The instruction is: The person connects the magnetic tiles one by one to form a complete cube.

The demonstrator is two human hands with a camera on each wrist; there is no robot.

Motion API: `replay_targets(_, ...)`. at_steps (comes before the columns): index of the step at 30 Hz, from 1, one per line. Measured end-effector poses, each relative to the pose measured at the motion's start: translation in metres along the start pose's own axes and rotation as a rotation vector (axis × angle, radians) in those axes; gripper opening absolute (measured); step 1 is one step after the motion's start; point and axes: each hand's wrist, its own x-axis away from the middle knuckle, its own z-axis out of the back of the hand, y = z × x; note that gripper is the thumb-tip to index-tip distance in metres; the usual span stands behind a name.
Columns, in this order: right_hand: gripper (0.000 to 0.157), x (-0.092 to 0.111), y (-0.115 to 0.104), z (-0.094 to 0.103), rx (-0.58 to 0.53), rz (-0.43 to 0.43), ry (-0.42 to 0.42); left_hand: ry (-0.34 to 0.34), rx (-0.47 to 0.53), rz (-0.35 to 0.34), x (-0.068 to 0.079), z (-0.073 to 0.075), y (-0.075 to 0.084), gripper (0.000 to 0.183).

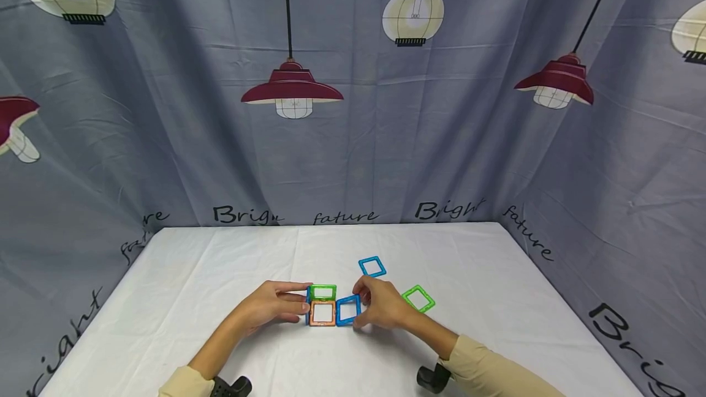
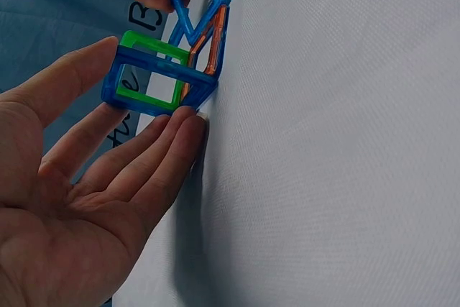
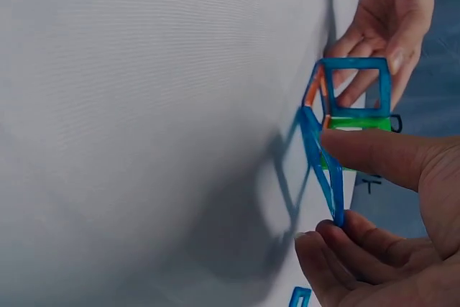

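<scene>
Right blue tile [image 1: 347, 298] is pinched, slanting, between the thumb and fingers of your right hand [image 1: 383, 304], against the right edge of the orange tile [image 1: 311, 314] on the white table [image 1: 220, 250]. Your left hand [image 1: 270, 305], fingers fairly straight and spread, touches the left blue tile [image 2: 162, 65], beside the orange tile and green tile [image 1: 323, 287]. Near your right hand lie a loose blue tile [image 1: 369, 259] and a loose green tile [image 1: 427, 295].

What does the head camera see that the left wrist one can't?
Only the head view shows the red pendant lamps on the curtain, the beige sleeves and the loose green square frame. Only the left wrist view shows the palm side of the left hand. Both show the right hand, the blue square frame it pinches and the orange square frame.
</scene>
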Motion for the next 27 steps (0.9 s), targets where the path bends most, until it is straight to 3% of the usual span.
replay_targets(11,0.055,-0.003,-0.011,0.008,-0.056,0.062,-0.027,0.013,-0.010,0.012,-0.001,0.000,0.000,0.067)
replay_targets(27,0.056,-0.009,-0.022,0.000,-0.082,0.034,0.016,-0.011,0.006,-0.007,0.000,0.001,0.000,0.066)
